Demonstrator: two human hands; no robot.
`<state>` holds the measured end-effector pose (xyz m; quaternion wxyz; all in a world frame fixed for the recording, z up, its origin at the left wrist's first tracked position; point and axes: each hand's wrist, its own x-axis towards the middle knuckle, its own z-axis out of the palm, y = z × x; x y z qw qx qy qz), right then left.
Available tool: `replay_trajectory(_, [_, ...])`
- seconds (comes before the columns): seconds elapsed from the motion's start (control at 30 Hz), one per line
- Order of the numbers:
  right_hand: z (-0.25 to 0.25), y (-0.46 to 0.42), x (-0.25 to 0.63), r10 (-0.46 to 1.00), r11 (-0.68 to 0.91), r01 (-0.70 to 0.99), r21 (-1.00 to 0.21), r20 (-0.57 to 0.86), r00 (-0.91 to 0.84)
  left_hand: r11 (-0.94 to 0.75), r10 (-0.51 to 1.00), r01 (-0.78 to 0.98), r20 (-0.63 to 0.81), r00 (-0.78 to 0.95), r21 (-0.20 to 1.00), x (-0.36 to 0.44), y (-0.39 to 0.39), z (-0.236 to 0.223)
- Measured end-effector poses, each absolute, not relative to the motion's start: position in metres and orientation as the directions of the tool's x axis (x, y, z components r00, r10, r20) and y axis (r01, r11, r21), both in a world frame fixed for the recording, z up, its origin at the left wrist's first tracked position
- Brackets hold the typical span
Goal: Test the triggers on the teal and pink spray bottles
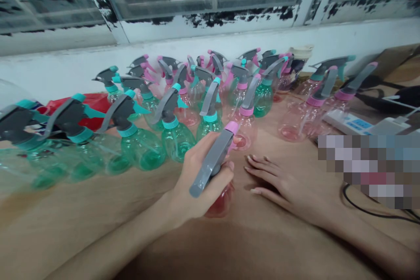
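Note:
My left hand (200,179) is wrapped round the neck of a pink spray bottle (220,203) with a grey trigger head and a pink nozzle. That bottle stands on the brown table (131,223), its upper body hidden by my fingers. To its right, my right hand (282,179) lies palm down with the fingers stretched out, holding nothing. A green spray bottle (179,142) and a pink spray bottle (246,133) stand just beyond my left hand. Farther right, another pink spray bottle (295,122) is beyond my right hand.
Several green and pink spray bottles crowd the table's back and left side. A red bag (95,109) lies behind the left ones. On the right are a white power strip (348,122), a black cable (364,212) and a blurred-out patch. A windowed wall (210,35) closes the back.

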<state>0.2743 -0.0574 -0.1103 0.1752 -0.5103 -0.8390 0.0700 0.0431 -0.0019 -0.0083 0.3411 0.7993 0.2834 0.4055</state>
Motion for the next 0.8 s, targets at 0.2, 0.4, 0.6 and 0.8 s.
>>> replay_trajectory(0.2, [-0.1102,-0.0566,0.2744,0.879,0.474,0.832,-0.287,0.216,-0.426,-0.638,0.702,0.163,0.482,0.524,0.752,0.0433,0.0011,-0.0064])
replay_trajectory(0.4, [-0.1113,-0.0561,0.2746,0.879,0.473,0.82,-0.322,0.235,-0.415,-0.64,0.706,0.161,0.492,0.509,0.751,0.045,0.0003,-0.0049])
replay_trajectory(0.6, [-0.1104,-0.0555,0.2747,0.887,0.458,0.824,-0.332,0.231,-0.4,-0.639,0.707,0.194,0.47,0.528,0.745,0.0431,0.0016,-0.0086])
replay_trajectory(0.8, [-0.1104,-0.0563,0.2751,0.878,0.473,0.823,-0.314,0.237,-0.415,-0.631,0.723,0.204,0.473,0.503,0.748,0.0443,-0.0004,-0.0093])
